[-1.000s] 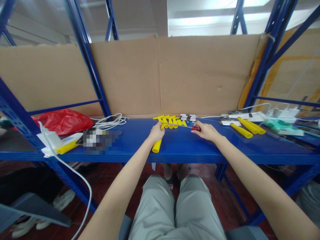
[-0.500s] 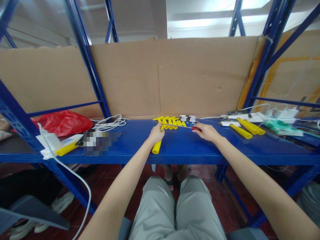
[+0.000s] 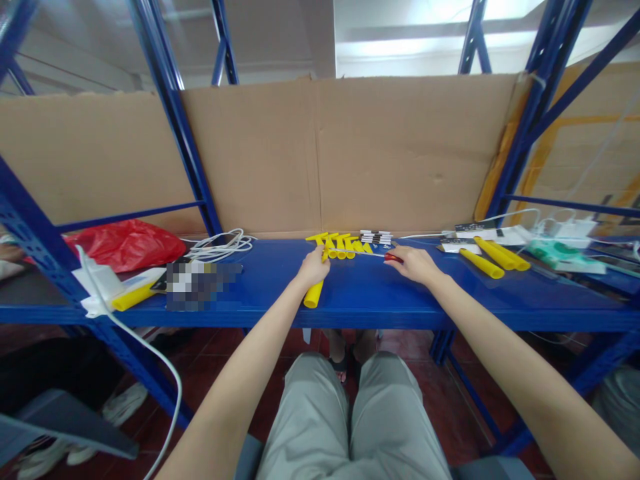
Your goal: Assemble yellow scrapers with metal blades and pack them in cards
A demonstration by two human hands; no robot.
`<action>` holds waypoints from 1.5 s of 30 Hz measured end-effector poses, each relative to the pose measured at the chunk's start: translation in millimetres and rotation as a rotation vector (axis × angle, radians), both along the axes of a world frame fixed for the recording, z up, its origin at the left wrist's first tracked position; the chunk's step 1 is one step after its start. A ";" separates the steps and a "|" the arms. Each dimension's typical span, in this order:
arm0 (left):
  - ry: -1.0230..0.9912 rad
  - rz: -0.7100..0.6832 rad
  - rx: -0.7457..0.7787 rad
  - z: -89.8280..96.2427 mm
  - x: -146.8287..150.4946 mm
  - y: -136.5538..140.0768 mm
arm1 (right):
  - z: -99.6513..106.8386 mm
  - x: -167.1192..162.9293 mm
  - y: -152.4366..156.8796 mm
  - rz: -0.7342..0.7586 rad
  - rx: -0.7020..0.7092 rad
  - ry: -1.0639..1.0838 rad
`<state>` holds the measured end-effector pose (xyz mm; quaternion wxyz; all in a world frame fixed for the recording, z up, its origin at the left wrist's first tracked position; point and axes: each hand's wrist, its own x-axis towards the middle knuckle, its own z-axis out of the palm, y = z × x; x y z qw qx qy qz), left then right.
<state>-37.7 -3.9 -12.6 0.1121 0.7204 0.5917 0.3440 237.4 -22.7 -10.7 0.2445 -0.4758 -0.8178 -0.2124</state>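
Yellow tube (image 3: 313, 295) over the blue shelf (image 3: 267, 277), left hand (image 3: 313, 267) closed around it; right hand (image 3: 415, 265) grips the red-handled screwdriver (image 3: 391, 257), shaft pointing at the tube's far end.

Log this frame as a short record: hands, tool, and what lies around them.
Left hand: grips a yellow tubular piece
Right hand: holds a red-handled tool
Tool shaft: thin, points toward left hand
Beyond hands: row of yellow pieces
Right side: three yellow tubes
Left side: red plastic bag, white cable

Grey-green trousers (image 3: 313, 413), dark sandals (image 3: 339, 365)
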 end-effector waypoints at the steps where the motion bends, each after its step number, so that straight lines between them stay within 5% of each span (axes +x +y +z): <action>1: 0.000 0.001 0.000 0.1 0.0 -0.2 | -0.2 -0.3 0.1 0.005 -0.010 -0.003; 24: 0.007 0.012 0.001 0.4 -0.2 -0.1 | 0.3 -1.4 -0.5 -0.047 -0.047 0.004; 35: 0.025 -0.008 0.006 1.6 1.3 -2.4 | 1.3 1.7 -3.8 -0.030 0.064 -0.014; 45: 0.072 0.008 -0.013 6.1 4.4 -8.5 | 2.3 -0.3 -2.3 -0.084 -0.055 -0.068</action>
